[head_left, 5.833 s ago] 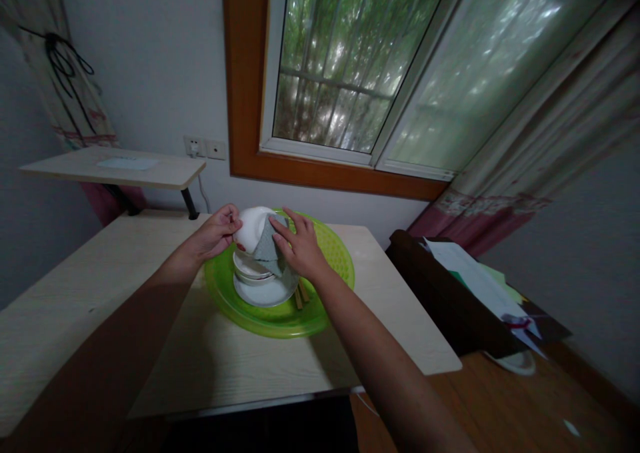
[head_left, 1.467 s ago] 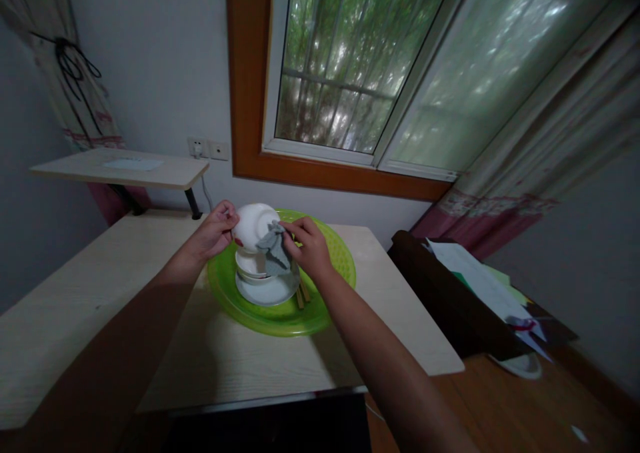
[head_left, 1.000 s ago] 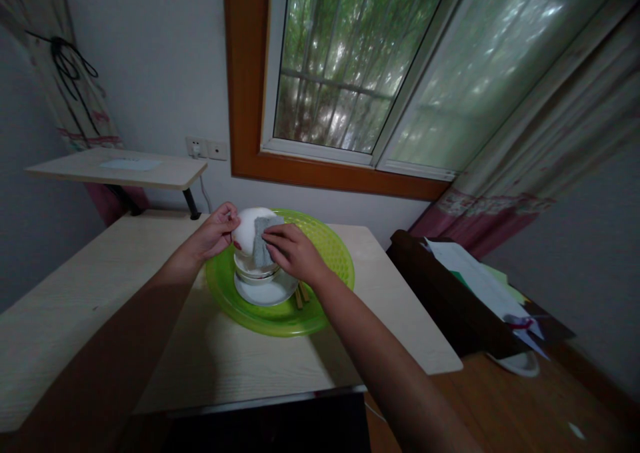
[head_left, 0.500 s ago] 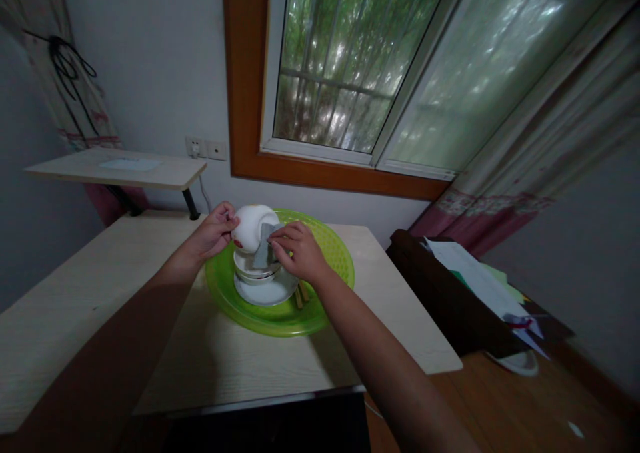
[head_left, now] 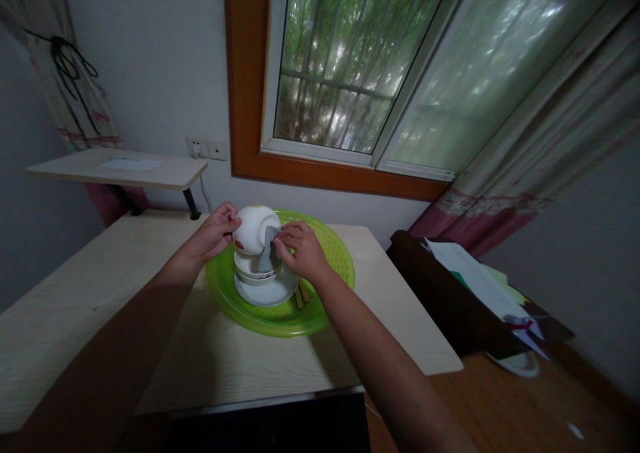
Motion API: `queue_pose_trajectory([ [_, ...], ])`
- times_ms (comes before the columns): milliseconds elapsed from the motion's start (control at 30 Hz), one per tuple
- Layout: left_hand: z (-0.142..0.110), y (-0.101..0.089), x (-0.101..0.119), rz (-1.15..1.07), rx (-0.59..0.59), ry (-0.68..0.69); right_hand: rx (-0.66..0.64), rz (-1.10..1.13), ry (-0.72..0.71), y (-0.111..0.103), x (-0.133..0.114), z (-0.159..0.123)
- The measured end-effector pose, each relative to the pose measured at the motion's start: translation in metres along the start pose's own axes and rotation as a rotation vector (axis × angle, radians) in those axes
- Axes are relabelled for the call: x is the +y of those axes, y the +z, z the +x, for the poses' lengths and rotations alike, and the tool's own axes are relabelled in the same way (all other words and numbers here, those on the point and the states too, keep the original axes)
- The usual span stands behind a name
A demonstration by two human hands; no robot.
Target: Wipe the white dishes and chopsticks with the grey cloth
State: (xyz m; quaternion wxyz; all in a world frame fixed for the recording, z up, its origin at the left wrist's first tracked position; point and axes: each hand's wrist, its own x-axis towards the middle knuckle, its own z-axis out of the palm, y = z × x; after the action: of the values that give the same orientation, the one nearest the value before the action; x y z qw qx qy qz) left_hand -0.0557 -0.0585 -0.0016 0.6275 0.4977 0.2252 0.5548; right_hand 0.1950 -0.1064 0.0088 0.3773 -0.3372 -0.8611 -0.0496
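Note:
My left hand (head_left: 220,230) grips the left rim of a white bowl (head_left: 250,226), which is tipped on its side with its foot ring turned to the right. A grey cloth (head_left: 269,253) is pinched in my right hand (head_left: 299,245) and lies against the bowl's base, its lower end hanging down. Under the bowl are several stacked white bowls (head_left: 250,266) on a white plate (head_left: 265,295). Wooden chopsticks (head_left: 301,296) lie to the right of the plate. All of this rests in a round green plastic tray (head_left: 280,328).
The tray stands on a pale wooden table (head_left: 240,373). A small raised shelf (head_left: 120,168) on black legs is at the left. Against the wall at the right is a dark brown box-like piece (head_left: 430,300) with papers (head_left: 475,280) on it. A window (head_left: 350,66) is behind.
My right hand has shifted very slightly to the right with the cloth, uncovering more of the bowl's foot ring. My left hand and the bowl have barely moved.

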Motion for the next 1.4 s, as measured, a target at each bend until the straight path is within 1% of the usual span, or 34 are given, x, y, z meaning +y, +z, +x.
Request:
queue_pose_trajectory([
  [100,-0.0010,0.0017,0.0006,0.022,-0.030,-0.024,-0.019,0.063,-0.088,-0.0006,-0.0036,-0.0006],
  [167,-0.0016,0.0031,0.0012,0.039,-0.048,-0.029,-0.014,0.067,-0.100,-0.0018,-0.0066,0.0000],
  [233,-0.0018,0.0039,0.0017,0.048,-0.058,-0.020,-0.005,0.038,-0.078,-0.0029,-0.0082,0.0011],
  [333,-0.0014,0.0034,0.0017,0.040,-0.060,0.000,0.022,-0.034,0.007,-0.0028,-0.0065,0.0024],
  [400,-0.0009,0.0022,0.0013,0.031,-0.041,0.009,0.033,-0.065,0.058,-0.0016,-0.0034,0.0024],
  [467,-0.0005,0.0009,0.0009,0.027,-0.016,0.007,0.022,-0.068,0.078,-0.0001,-0.0003,0.0017],
  [533,-0.0003,0.0002,0.0006,0.025,0.002,0.002,-0.007,-0.043,0.050,0.0005,0.0009,0.0007],
  [633,-0.0001,0.0000,0.0006,0.013,0.016,0.010,-0.048,0.042,-0.059,-0.0007,-0.0016,-0.0003],
  [733,0.0000,0.0006,0.0006,0.022,-0.004,0.015,-0.034,0.108,-0.118,-0.0029,-0.0064,0.0000],
  [867,0.0000,0.0012,0.0008,0.054,-0.060,-0.015,0.001,0.075,-0.056,-0.0042,-0.0085,0.0017],
  [1033,0.0005,0.0001,0.0006,-0.015,0.018,0.025,0.020,-0.036,0.113,-0.0012,-0.0035,0.0022],
  [1167,0.0008,-0.0014,0.0002,-0.002,0.040,0.033,-0.016,-0.001,0.151,0.0015,-0.0013,-0.0012],
  [1300,0.0004,-0.0016,0.0005,0.000,0.043,0.029,-0.097,0.129,0.079,-0.0012,-0.0040,-0.0059],
  [1400,-0.0005,-0.0004,0.0014,0.010,0.015,0.009,-0.143,0.159,0.003,-0.0051,-0.0075,-0.0070],
])
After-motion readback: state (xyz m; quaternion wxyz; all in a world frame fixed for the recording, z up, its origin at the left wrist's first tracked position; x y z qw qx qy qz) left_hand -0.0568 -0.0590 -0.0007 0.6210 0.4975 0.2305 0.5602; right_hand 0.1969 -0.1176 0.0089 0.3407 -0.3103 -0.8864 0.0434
